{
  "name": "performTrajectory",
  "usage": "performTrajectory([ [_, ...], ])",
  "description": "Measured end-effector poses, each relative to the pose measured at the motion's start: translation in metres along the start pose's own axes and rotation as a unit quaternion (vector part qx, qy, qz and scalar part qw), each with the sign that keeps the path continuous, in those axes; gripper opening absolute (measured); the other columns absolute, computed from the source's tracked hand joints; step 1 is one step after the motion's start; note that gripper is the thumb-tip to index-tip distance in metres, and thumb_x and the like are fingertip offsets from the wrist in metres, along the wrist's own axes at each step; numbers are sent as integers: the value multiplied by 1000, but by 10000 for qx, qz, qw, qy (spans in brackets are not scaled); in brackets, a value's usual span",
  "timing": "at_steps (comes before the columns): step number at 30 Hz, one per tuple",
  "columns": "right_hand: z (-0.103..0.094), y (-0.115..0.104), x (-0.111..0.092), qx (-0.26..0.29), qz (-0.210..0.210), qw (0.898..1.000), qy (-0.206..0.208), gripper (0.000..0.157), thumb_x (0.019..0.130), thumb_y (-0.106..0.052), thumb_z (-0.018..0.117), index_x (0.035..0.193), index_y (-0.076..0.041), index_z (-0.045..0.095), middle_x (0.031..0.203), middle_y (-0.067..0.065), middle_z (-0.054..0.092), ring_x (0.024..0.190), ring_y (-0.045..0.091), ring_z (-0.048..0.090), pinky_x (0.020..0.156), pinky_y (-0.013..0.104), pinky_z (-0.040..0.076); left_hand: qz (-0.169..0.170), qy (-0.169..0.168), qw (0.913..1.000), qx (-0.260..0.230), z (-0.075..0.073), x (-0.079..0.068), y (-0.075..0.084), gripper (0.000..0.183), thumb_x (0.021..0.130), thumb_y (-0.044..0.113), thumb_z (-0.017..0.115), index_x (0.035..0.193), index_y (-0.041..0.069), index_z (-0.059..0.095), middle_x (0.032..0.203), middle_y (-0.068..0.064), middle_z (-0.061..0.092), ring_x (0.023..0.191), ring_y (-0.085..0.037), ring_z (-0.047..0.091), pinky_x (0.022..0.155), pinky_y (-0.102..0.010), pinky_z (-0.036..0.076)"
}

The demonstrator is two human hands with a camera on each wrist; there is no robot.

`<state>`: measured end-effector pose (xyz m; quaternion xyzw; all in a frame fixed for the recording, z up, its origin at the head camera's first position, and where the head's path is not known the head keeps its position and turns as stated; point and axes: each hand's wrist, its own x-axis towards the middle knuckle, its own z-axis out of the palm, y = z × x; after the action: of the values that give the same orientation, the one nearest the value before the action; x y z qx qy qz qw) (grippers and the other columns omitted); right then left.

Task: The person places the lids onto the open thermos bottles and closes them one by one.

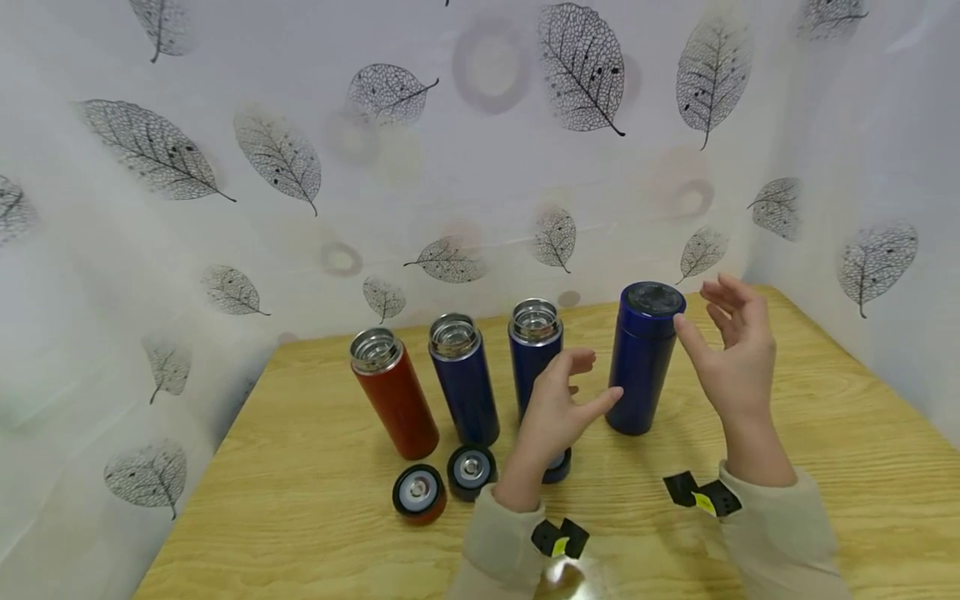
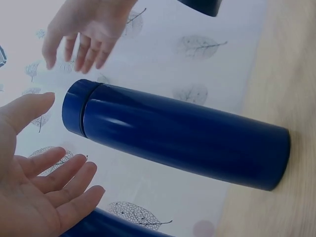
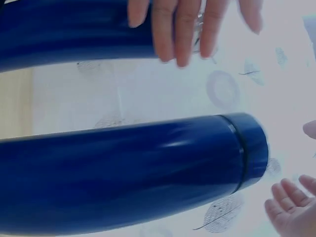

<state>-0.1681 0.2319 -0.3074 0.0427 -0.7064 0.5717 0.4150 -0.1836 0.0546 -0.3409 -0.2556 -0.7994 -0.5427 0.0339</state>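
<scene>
A capped blue thermos (image 1: 642, 367) stands upright on the table, between my two hands. To its left my left hand (image 1: 557, 408) is raised with thumb and fingers spread apart, holding nothing; in the left wrist view its fingers (image 2: 69, 182) are below the thermos cap (image 2: 76, 107). On the other side my right hand (image 1: 738, 358) hovers near the cap, its fingers loosely bent and nothing in its grasp. An uncapped blue thermos (image 1: 534, 354) stands behind my left hand, which hides part of it.
Farther left stand another uncapped blue thermos (image 1: 467, 392) and an uncapped red thermos (image 1: 396, 404). In front lie a red-sided lid (image 1: 420, 493), a dark lid (image 1: 472, 471) and a third lid (image 1: 557, 468) partly behind my left wrist. A leaf-patterned curtain (image 1: 480, 167) borders the wooden table (image 1: 300, 467).
</scene>
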Motion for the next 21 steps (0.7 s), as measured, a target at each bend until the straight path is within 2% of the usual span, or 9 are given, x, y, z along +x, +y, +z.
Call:
performTrajectory([
  [3, 1, -5, -2, 801, -522, 9954, 46, 50, 73, 15, 58, 119, 1, 47, 108, 4, 51, 105, 16, 49, 91, 24, 36, 45, 12, 10000, -26, -2, -1, -1, 45, 79, 24, 68, 117, 8, 50, 115, -3, 54, 105, -12, 50, 81, -30, 44],
  [5, 3, -9, -4, 1141, -844, 9898, -87, 46, 72, 15, 58, 115, 5, 49, 108, 7, 51, 105, 19, 49, 91, 24, 37, 85, 11, 10000, -49, -3, -1, -2, 45, 79, 24, 68, 117, 8, 50, 115, -3, 54, 104, -12, 50, 79, -29, 45],
  [7, 6, -14, -7, 1209, -1103, 9860, -324, 42, 72, 14, 59, 113, 8, 49, 108, 8, 52, 104, 20, 50, 90, 25, 38, 120, 9, 9999, -83, -4, -2, -3, 45, 79, 24, 68, 116, 8, 50, 114, -3, 54, 103, -12, 51, 78, -29, 45],
  [10, 10, -17, -11, 889, -1306, 9852, -670, 41, 72, 14, 61, 111, 11, 49, 108, 7, 53, 104, 19, 51, 89, 24, 39, 156, -6, 9999, -60, -8, -5, -3, 45, 79, 23, 68, 117, 7, 50, 114, -4, 54, 102, -12, 51, 77, -30, 46],
  [16, 18, -17, -19, 94, -1217, 9834, -1342, 47, 67, 22, 61, 111, 11, 49, 108, 15, 54, 104, 12, 51, 88, 20, 39, 120, -21, 9998, 184, -19, -9, -6, 43, 80, 22, 67, 116, 7, 50, 113, -5, 54, 102, -14, 51, 78, -29, 45],
  [21, 22, -13, -21, -584, -1156, 9731, -1906, 49, 66, 15, 67, 112, 6, 52, 109, 16, 54, 104, 15, 51, 87, 15, 37, -156, -85, 9994, 303, -30, -15, -9, 44, 81, 25, 66, 117, 7, 49, 113, -4, 53, 104, -16, 50, 81, -31, 44],
])
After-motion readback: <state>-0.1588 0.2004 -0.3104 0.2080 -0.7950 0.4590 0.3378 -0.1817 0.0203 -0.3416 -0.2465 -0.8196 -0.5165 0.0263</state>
